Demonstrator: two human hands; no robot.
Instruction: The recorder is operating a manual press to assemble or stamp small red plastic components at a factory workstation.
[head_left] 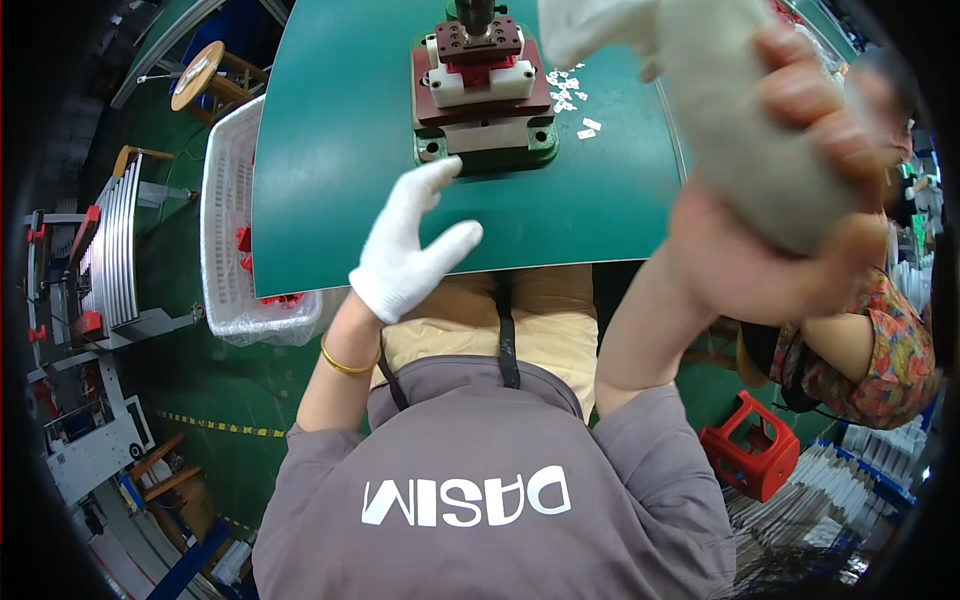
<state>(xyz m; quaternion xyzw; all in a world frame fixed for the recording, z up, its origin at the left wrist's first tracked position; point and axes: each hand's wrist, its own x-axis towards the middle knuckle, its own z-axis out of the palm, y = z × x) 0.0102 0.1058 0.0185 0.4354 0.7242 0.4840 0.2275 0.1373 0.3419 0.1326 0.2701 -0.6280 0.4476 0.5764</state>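
My left hand, in a white knit glove, is over the near edge of the green table. Its fingers and thumb are apart, with nothing between them, and the fingertips are close to the front of the press fixture. Raised near the camera on the right is my bare right hand. Its fingers are wrapped round a greyish-white cloth that looks like a glove, blurred and partly out of the picture. Small white pieces lie on the table to the right of the fixture, partly hidden by the cloth.
A white plastic basket with red parts stands left of the green tabletop. Farther left are a wooden stool and a metal rack. At right sits another person in a patterned garment, near a red plastic stool.
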